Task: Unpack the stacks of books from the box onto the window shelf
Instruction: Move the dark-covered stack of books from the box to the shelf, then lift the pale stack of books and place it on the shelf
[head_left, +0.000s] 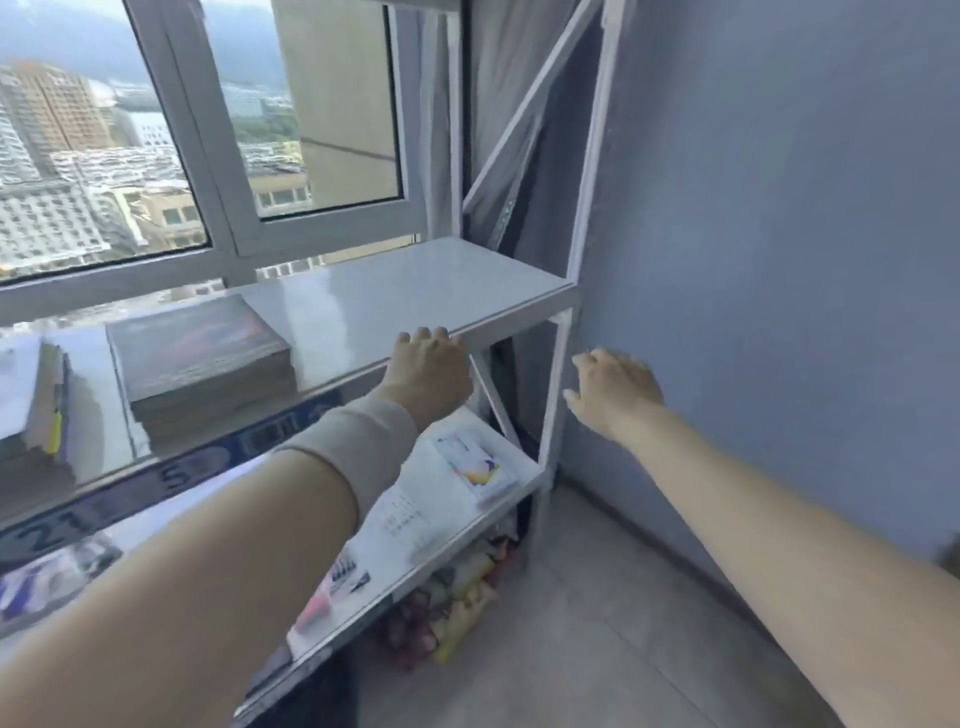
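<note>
A white window shelf (415, 280) runs under the window. On it lies a stack of dark-covered books (202, 353), and a second stack of books (31, 410) sits at the far left edge of the frame. My left hand (428, 371) rests on the shelf's front edge, to the right of the dark stack, with a beige wrist band behind it. My right hand (615, 392) hovers in the air beside the shelf's right post, fingers spread and holding nothing. No box is in view.
A lower shelf (467, 525) holds papers and a small colourful booklet (475, 465). Colourful packets (457, 603) lie on the floor beneath. A blue-grey wall (779, 260) stands at the right, a grey curtain (509, 104) behind the white frame.
</note>
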